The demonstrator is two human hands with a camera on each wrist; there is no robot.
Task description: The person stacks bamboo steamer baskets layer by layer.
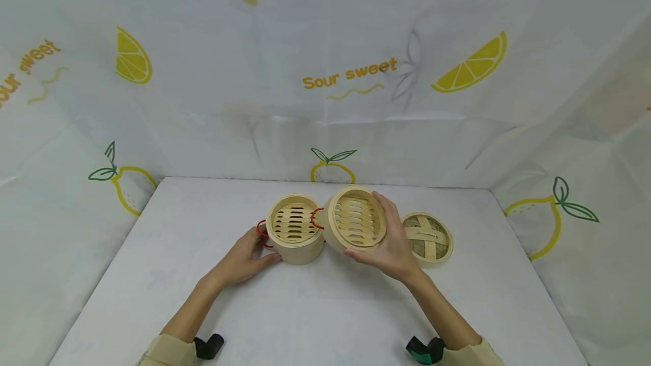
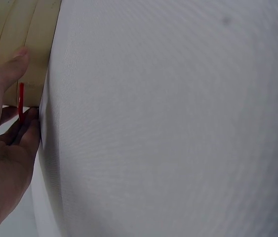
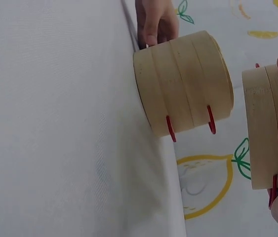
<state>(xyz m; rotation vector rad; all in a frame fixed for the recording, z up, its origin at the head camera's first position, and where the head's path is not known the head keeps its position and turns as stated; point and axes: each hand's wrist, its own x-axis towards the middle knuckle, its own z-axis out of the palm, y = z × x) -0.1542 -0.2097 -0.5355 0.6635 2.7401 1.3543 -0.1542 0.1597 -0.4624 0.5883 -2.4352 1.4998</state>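
A stack of round bamboo steamer baskets (image 1: 297,252) with red loop handles stands upright on the white table, its slatted inside facing up. My left hand (image 1: 245,262) grips the stack low on its left side, with the thumb (image 2: 16,66) against the bamboo wall in the left wrist view. Raised just right of the stack, another bamboo steamer basket (image 1: 356,220) tilts toward the left. My right hand (image 1: 394,250) holds it by its right side, thumb below and fingers behind the rim. In the right wrist view a gap separates the held basket (image 3: 263,126) from the stack (image 3: 183,84).
A bamboo steamer lid (image 1: 426,237) with crossed strips lies on the table (image 1: 305,321), right of and behind my right hand. White cloth (image 1: 285,100) printed with lemons hangs behind and at both sides. Dark pieces (image 1: 209,346) sit at both cuffs.
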